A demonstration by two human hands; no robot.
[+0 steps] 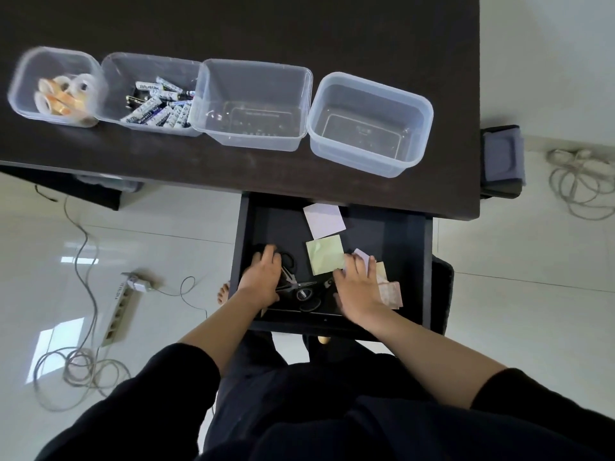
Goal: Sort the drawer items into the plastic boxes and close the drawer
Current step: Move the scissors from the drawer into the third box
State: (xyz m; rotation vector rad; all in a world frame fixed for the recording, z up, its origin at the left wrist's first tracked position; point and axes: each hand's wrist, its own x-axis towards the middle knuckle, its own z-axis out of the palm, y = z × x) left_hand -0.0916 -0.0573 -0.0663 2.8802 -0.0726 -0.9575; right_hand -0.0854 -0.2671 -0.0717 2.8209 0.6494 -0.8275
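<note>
The dark drawer stands pulled open under the desk. Inside lie a lilac sticky-note pad, a green pad, more pads under my right hand, and several black-handled scissors. My left hand rests palm down on scissors at the drawer's left, fingers curled over a black handle. My right hand lies over small lilac and pink pads at the right, fingers spread. On the desk stand four clear boxes: tape rolls, batteries, an empty box and another empty box.
The dark desk reaches across the top. On the white tiled floor lie a power strip with coiled cables at the left and another cable coil at the right. A dark chair edge sits beside the drawer.
</note>
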